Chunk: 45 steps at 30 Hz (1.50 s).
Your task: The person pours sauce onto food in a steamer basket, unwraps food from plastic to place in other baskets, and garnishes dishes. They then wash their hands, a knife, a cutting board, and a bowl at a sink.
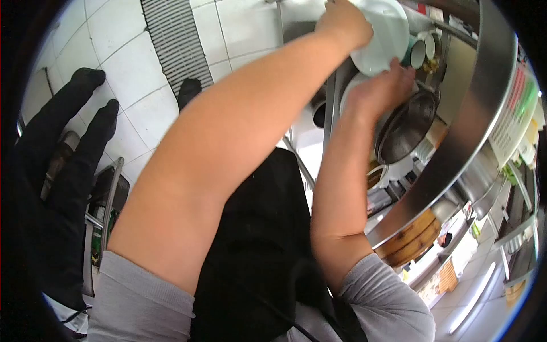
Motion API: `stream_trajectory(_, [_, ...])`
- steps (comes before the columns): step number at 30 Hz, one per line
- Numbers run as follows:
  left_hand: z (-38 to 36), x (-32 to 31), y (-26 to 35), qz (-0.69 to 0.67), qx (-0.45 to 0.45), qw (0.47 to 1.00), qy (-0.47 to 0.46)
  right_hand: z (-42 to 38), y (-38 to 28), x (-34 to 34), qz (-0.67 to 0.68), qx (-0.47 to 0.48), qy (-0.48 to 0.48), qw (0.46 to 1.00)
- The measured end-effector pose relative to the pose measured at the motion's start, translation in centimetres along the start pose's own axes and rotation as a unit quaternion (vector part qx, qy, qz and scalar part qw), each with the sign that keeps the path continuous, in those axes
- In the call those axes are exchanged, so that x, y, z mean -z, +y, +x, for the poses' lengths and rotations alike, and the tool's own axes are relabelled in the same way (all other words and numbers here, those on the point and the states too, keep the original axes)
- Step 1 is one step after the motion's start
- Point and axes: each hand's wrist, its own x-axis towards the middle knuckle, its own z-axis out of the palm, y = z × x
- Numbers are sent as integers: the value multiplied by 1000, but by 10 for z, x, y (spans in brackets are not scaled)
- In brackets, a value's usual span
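Left hand grips a white plate at 12 o'clock. Right hand probably rests open on another plate beside the strainer; stacking appears unfinished.

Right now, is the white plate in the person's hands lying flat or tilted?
Tilted: the white plate stands on edge between the left hand and right hand.

A single head-worn camera looks steeply down and forward over the person's own chest and arms, with a fisheye lens that bends the edges and darkens the corners. It sits very close to the arms, so they fill the middle, and the picture is rolled, with the tiled floor upper left and the steel counter rim curving at right.
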Motion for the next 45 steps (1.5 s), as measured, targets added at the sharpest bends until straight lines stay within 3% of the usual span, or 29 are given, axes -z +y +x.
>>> stream_trajectory(1, [-1, 2, 2, 1, 12, 1000, -16, -22, 9, 6, 17, 34, -19, 999])
stream_trajectory(2, [0, 4, -1, -33, -5, 999, -27, -48, 6, 14, -57, 75, -74, 993])
stream_trajectory(5, [-18, 11, -27, -82, -15, 996, -20, -132, -2, 46, 35, -61, -146, 987])
stream_trajectory(6, [-29, 19, -40, -97, -14, 995, 3, -156, 1, 64, 20, -74, -182, 980])
stream_trajectory(8, [-59, 40, -83, -85, -45, 995, 5, -201, 9, 118, 8, -189, -259, 947])
stream_trajectory(10, [-103, 63, -148, -46, 77, 996, -13, -236, 16, 188, -43, -263, -319, 910])
stream_trajectory(14, [-216, 112, -267, 57, 154, 986, 2, -289, 36, 347, -160, -347, -287, 878])
stream_trajectory(16, [-280, 129, -268, 133, 194, 972, -21, -306, 60, 427, -171, -396, -252, 866])
stream_trajectory(18, [-323, 125, -312, 126, 208, 970, -2, -307, 58, 472, -216, -470, -220, 827])
stream_trajectory(23, [-384, 62, -287, 171, 136, 976, 20, -315, 114, 566, -205, -516, -243, 796])
stream_trajectory(25, [-402, 14, -281, 145, 92, 985, 19, -322, 129, 601, -286, -431, -328, 790])
stream_trajectory(27, [-416, -41, -261, 99, 116, 988, -17, -325, 140, 638, -239, -445, -334, 796])
stream_trajectory(29, [-420, -105, -260, 111, 34, 993, -32, -335, 152, 676, -246, -412, -358, 801])
stream_trajectory(33, [-428, -206, -215, 91, -23, 991, -92, -338, 136, 716, -220, -477, -297, 798])
stream_trajectory(35, [-432, -234, -189, 75, 12, 992, -97, -347, 142, 733, -217, -480, -284, 801])
stream_trajectory(37, [-404, -275, -219, 100, -37, 992, -70, -353, 144, 741, -197, -494, -257, 807])
stream_trajectory(39, [-397, -290, -227, 121, -80, 988, -45, -361, 151, 738, -206, -489, -261, 807])
stream_trajectory(41, [-412, -274, -188, 73, -23, 996, 37, -363, 172, 737, -195, -467, -270, 819])
stream_trajectory(45, [-405, -268, -195, 31, 37, 999, 4, -329, 216, 718, -170, -399, -230, 871])
